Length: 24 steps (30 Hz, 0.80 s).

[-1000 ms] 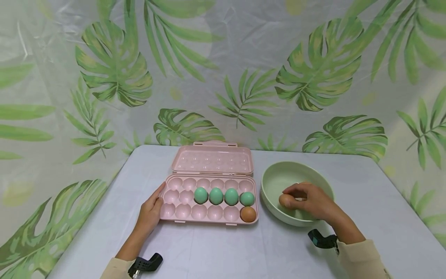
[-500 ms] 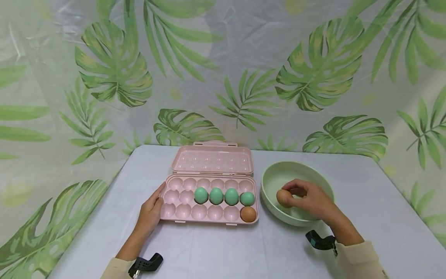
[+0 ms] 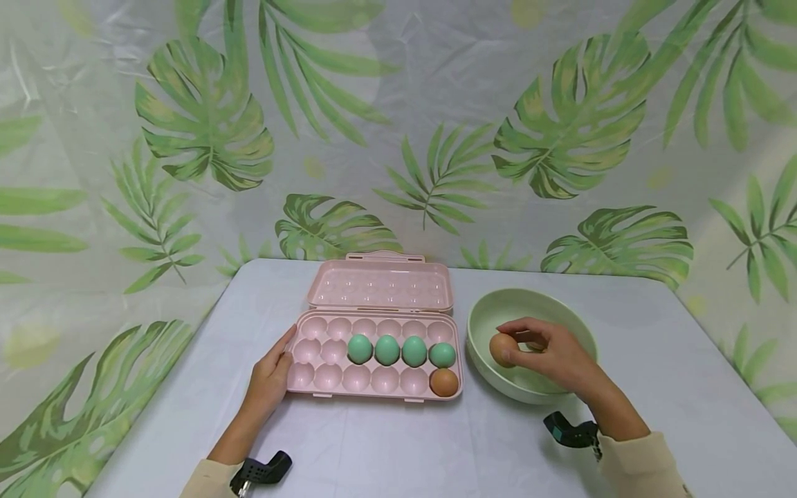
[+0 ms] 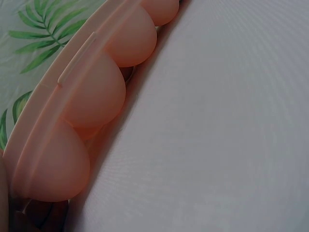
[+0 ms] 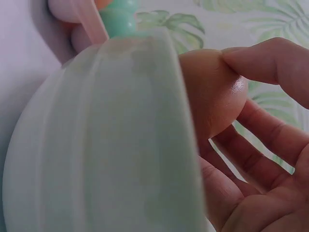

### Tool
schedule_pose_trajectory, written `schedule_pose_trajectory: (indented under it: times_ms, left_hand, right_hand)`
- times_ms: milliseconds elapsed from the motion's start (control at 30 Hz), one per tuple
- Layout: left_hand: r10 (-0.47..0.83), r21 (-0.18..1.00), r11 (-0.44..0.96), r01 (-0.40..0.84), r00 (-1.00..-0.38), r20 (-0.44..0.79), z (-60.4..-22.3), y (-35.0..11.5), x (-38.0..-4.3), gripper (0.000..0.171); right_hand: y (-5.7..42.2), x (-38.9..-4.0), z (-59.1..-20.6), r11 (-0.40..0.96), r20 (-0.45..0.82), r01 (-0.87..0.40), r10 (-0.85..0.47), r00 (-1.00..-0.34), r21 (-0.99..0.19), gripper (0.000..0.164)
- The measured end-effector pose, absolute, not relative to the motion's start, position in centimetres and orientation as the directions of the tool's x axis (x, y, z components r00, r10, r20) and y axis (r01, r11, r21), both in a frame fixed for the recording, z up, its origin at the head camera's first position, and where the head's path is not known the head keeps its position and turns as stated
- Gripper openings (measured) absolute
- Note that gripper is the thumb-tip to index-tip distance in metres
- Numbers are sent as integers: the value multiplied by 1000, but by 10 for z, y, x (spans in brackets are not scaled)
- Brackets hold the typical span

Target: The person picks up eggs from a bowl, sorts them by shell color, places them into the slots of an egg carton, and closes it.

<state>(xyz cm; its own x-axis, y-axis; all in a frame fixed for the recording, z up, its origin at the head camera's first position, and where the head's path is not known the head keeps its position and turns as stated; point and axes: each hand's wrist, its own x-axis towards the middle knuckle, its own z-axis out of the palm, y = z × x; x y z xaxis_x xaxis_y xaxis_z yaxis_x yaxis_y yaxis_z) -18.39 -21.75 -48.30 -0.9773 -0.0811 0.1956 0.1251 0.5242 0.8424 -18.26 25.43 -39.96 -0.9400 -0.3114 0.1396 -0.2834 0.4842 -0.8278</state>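
A brown egg (image 3: pixel 501 351) is pinched between the thumb and fingers of my right hand (image 3: pixel 563 356), over the inside of a pale green bowl (image 3: pixel 498 382). In the right wrist view the egg (image 5: pixel 212 92) shows just past the bowl's rim. My left hand (image 3: pixel 268 380) grips the left end of a pink egg tray (image 3: pixel 370 395), thumb on top; the left wrist view shows fingers (image 4: pixel 48 212) under its rounded cups. Several green eggs (image 3: pixel 387 351) fill the right part of the tray's middle row. Another brown egg (image 3: pixel 444 382) sits in the front right cup.
The tray's pink lid (image 3: pixel 380 283) lies folded back behind it. Both stand with the bowl on a table covered by a white cloth (image 3: pixel 398 449). A leaf-patterned curtain (image 3: pixel 448 104) hangs behind the table. A black wrist device (image 3: pixel 569 430) is worn below each hand.
My right hand has moved slightly left and up with the brown egg, toward the bowl's left rim. The left hand and the tray have stayed in place.
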Motion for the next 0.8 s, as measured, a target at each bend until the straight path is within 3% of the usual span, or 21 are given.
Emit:
schedule_pose_trajectory:
  times_ms: [800]
  left_hand:
    - [-83,848,518,112,-980,181,-483,-217,-184,48]
  right_hand:
    - [222,-177,-379,491,237,-371,-313,-919,-788,39]
